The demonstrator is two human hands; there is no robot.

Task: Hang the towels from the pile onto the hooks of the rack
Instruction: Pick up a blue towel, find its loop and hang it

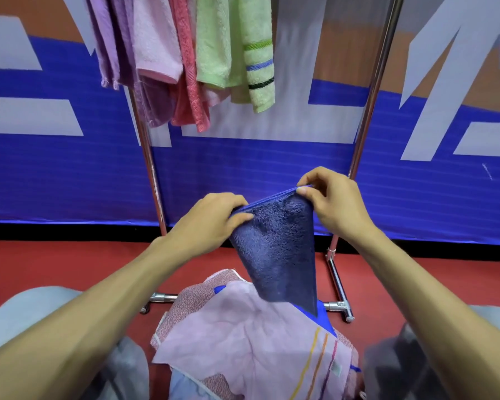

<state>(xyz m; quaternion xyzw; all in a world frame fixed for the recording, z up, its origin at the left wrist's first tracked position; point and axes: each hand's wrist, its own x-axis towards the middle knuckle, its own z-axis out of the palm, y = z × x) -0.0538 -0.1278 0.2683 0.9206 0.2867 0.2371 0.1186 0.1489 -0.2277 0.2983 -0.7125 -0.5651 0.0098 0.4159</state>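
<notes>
Holding dark blue towel [274, 249] up by its top hem, in front of the rack [370, 111], low between its two chrome posts.

Pinched at the hem's left end by left grip [211, 217]: thumb on the near face, fingers curled over the edge. Pinched at the hem's right corner by right grip [335, 203]: thumb and forefinger closed on the edge, other fingers curled. Both closed tight on cloth, nothing else in either. Right sits a bit higher than left, so hem slopes up to the right.

Hangs down from the hem, narrowing to a point. Lower tip just over the pile [185, 307]; touching or not, can't tell.

Pile low in frame, between the knees [26, 313], just this side of the rack's base bar [337, 306]. Can't tell what it rests on. Topped by pale pink towel [243, 336] with yellow, orange and purple stripes near one edge. Red-patterned and light blue cloth underneath, bright blue bits poking out.

Hanging on the rack, upper left, bunched and overlapping: purple towel [110, 39], light pink towel [156, 39], coral towel [189, 67], green towel [234, 47] with green, blue and dark stripes. Top of rack out of frame, so can't tell how they're fixed.

Red floor [41, 264] below, blue, white and orange banner [55, 174] behind.
</notes>
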